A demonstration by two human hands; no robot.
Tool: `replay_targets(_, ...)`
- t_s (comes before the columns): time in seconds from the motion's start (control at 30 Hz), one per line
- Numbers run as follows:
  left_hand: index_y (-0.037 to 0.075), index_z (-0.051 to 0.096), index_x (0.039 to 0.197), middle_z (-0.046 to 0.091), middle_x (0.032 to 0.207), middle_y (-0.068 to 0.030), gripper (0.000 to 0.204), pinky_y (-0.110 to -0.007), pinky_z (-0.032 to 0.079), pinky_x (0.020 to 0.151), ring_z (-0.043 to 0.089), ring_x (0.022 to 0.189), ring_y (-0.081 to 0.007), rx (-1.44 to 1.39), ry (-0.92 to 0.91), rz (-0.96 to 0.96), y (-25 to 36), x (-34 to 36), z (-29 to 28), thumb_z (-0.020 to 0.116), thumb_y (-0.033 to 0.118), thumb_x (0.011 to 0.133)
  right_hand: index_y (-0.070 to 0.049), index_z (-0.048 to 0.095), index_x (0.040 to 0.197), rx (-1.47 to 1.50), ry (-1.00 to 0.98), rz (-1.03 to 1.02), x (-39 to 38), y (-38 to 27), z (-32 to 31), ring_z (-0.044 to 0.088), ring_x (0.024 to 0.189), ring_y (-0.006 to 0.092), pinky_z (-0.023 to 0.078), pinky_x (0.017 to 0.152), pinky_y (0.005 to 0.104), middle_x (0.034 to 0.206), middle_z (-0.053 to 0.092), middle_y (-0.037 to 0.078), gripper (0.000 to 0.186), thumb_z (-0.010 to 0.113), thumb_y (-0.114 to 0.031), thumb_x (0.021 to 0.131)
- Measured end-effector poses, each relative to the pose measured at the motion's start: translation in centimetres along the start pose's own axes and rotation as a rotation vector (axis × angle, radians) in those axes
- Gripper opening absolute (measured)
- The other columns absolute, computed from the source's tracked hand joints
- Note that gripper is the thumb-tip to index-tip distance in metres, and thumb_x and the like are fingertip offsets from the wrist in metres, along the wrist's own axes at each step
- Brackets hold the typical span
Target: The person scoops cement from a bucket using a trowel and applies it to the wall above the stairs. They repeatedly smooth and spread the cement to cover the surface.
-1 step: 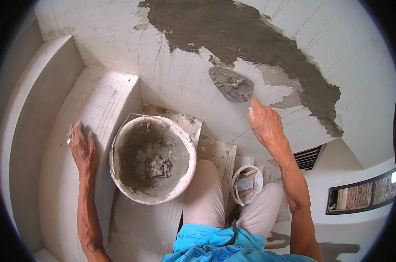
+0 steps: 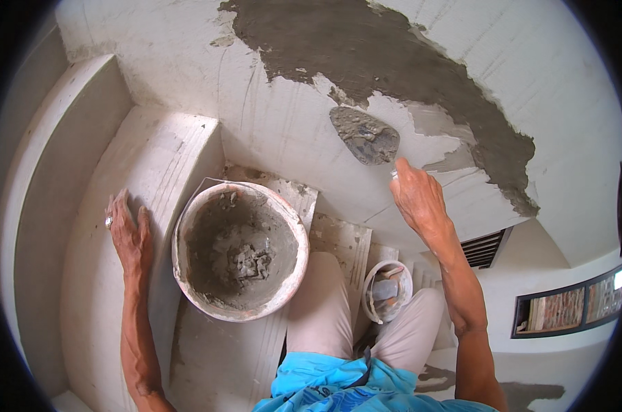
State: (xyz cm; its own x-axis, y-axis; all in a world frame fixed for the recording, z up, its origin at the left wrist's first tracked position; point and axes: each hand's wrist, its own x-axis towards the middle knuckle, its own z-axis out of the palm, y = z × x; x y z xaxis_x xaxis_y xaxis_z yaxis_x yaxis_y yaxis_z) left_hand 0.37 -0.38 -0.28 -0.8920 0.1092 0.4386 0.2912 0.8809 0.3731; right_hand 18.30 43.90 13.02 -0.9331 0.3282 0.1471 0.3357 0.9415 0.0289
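My right hand (image 2: 415,196) grips the handle of a trowel (image 2: 364,135), whose blade is coated in wet grey mortar and held against or just in front of the white wall (image 2: 290,130), below a long grey mortar patch (image 2: 366,48). My left hand (image 2: 127,230), a ring on one finger, rests open with fingers apart on a white step (image 2: 153,147) at the left. Right of that hand is a large bucket (image 2: 291,247) with a wire handle, mortar smeared inside and a lump at its bottom.
A smaller bucket (image 2: 405,281) with items inside sits beside my knees on the stairs (image 2: 338,233). A higher curved step (image 2: 57,151) rises at the left. A dark slatted vent (image 2: 482,247) and a dark-framed window opening (image 2: 568,302) are at the lower right.
The trowel blade has shifted very slightly down and right with my right hand. My left hand has not visibly moved.
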Motion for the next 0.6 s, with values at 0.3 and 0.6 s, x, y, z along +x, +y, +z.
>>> replay_targets(0.3,0.0,0.047,0.139,0.047,0.143,-0.0228,0.05,-0.046,0.02,0.119,0.035,0.14,-0.0379,0.027,-0.013,-0.028,-0.1,-0.2,0.0,0.054,0.024,0.096,0.003,0.049,0.087,0.026,0.226,-0.034,1.9,-1.1,-2.1,0.064,0.072,0.0476,0.051,0.067,0.0551,0.076,0.063,0.028,0.011,0.05,-0.008,0.086)
replay_targets(0.6,0.0,0.048,0.138,0.048,0.142,-0.0229,0.05,-0.046,0.022,0.119,0.036,0.139,-0.0384,0.01,-0.023,-0.003,-0.1,0.0,-0.2,0.055,0.024,0.095,0.002,0.048,0.086,0.023,0.174,-0.061,0.3,-0.1,-0.1,0.064,0.071,0.0465,0.051,0.065,0.0538,0.074,0.062,0.026,0.01,0.052,-0.007,0.087)
